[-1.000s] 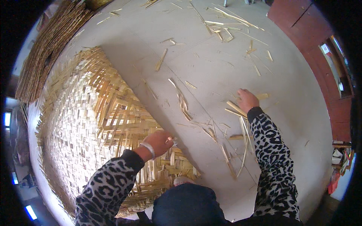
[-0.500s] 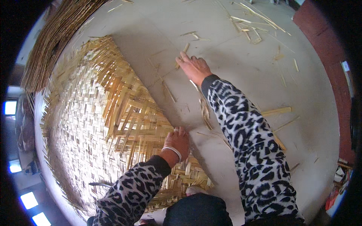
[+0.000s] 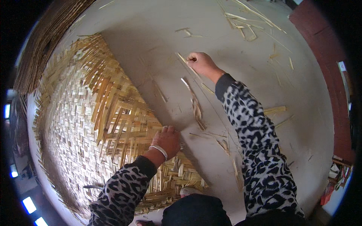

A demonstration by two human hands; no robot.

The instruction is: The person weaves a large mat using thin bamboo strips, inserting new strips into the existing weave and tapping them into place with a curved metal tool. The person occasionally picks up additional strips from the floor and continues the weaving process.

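At the mat (image 3: 71, 124), left hand (image 3: 166, 143) curls, grip unclear; right hand (image 3: 204, 66) pinches a strip (image 3: 181, 57).

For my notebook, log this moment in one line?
left fingers: at edge of woven mat; right fingers: holding pale strip; scattered strips: on floor

Left hand (image 3: 166, 142) at the edge of a woven mat (image 3: 77, 113), right hand (image 3: 205, 66) with a thin pale strip (image 3: 182, 57)

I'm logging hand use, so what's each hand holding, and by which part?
The right hand appears to pinch a thin straw-coloured strip around its middle. The left hand is at the edge of the woven mat; whether it grips can't be told.
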